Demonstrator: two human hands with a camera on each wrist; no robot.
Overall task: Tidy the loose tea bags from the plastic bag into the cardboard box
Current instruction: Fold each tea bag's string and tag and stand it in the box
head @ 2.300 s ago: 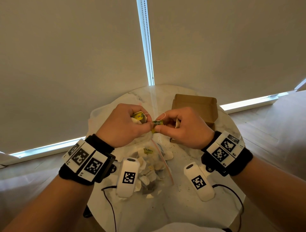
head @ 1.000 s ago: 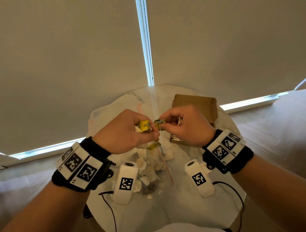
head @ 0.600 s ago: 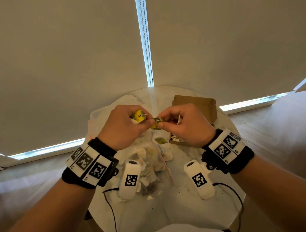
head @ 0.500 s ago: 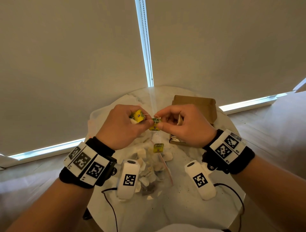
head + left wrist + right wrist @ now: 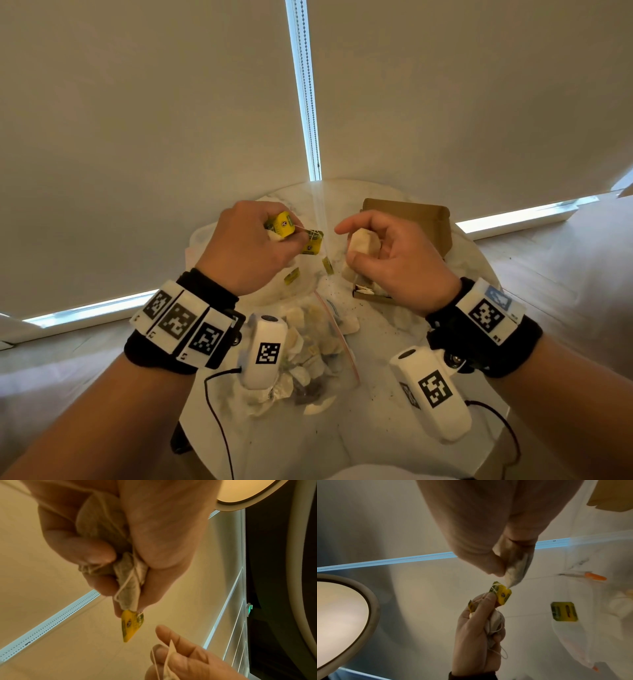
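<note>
Above the round table, my left hand [image 5: 297, 236] grips a bunch of tea bags [image 5: 130, 580], pinching their strings and a yellow tag [image 5: 281, 224]; a second tag [image 5: 313, 242] sticks out by its thumb. A short gap to the right, my right hand [image 5: 345, 244] holds one pale tea bag [image 5: 363, 241] between thumb and curled fingers, index finger extended. In the right wrist view this tea bag [image 5: 515, 566] nearly touches the yellow tag [image 5: 502, 595] held by the left hand [image 5: 488, 599]. The clear plastic bag [image 5: 310, 346] with several tea bags lies below the hands. The cardboard box [image 5: 412, 216] stands behind the right hand.
Two more yellow tags [image 5: 292, 275] [image 5: 327, 265] dangle on strings under the hands. The white marble table [image 5: 376, 428] carries loose tea crumbs. A closed blind [image 5: 137, 102] with a bead chain [image 5: 308, 102] hangs right behind the table.
The right hand has let go of the tag it pinched with the left hand and moved right, so the hands are apart. The tags now hang from the left hand.
</note>
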